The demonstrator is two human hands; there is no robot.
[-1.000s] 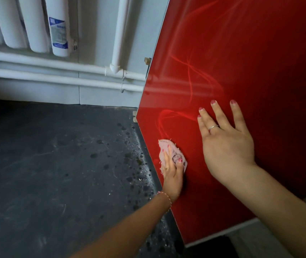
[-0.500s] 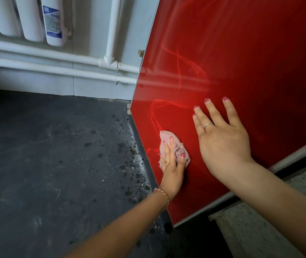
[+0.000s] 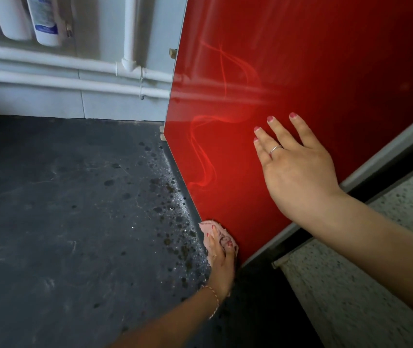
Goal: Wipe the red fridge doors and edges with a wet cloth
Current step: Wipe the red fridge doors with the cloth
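Observation:
The glossy red fridge door (image 3: pixel 301 59) fills the upper right of the view, with pale swirl lines on it. My left hand (image 3: pixel 221 262) presses a small pink cloth (image 3: pixel 206 231) against the door's lower left corner, fingers laid over the cloth. My right hand (image 3: pixel 298 169) lies flat on the door's face higher up, fingers spread and straight, a ring on one finger.
A dark floor (image 3: pixel 62 222) with wet spots runs along the door's bottom edge. White pipes (image 3: pixel 49 61) and a radiator line the back wall. A speckled surface (image 3: pixel 366 285) lies at lower right under the door's grey edge (image 3: pixel 389 144).
My left hand has slid the cloth down the door to its bottom corner. My right hand stays flat on the door. The view has shifted a little.

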